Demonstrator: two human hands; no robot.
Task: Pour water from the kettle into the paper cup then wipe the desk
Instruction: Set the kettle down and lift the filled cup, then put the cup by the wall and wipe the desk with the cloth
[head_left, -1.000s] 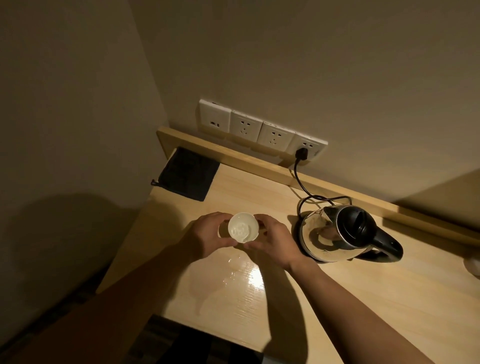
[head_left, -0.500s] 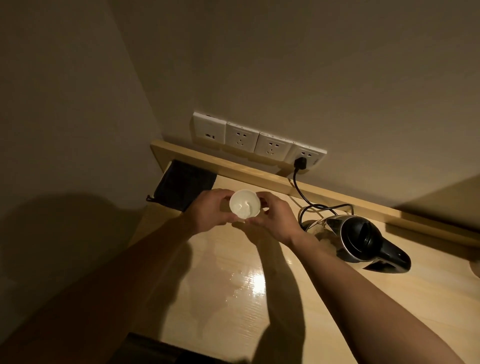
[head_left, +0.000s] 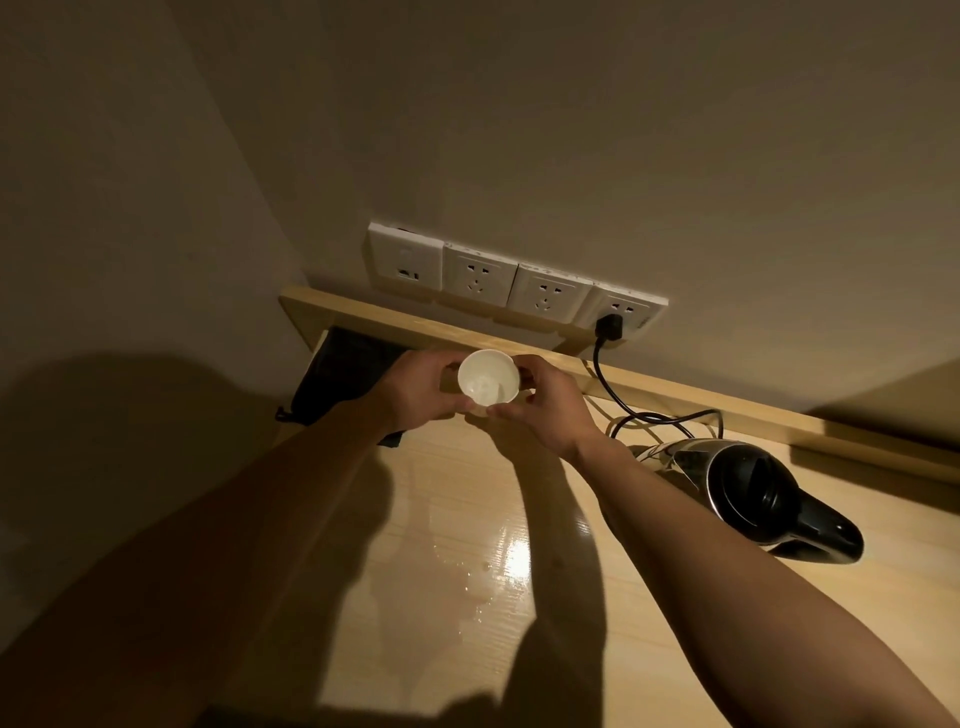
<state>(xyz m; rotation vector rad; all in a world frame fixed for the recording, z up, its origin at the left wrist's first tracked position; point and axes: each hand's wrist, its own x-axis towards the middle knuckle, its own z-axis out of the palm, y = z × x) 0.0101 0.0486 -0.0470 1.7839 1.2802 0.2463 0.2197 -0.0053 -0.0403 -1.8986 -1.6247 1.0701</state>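
Both hands held the paper cup (head_left: 487, 383) up at the far left of the desk (head_left: 649, 623): left hand (head_left: 423, 389) and right hand (head_left: 540, 410) wrapped around its sides. Kettle (head_left: 753, 493) sat right, near the back ledge (head_left: 675, 387). Near-centre desk was open, wet with a puddle (head_left: 467, 577). Dark cloth (head_left: 343, 374) was partly hidden behind the left hand. Cup contents were unclear.

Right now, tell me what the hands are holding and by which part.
Both hands hold the paper cup by its side wall just under the rim: the left hand on its left side, the right hand on its right.
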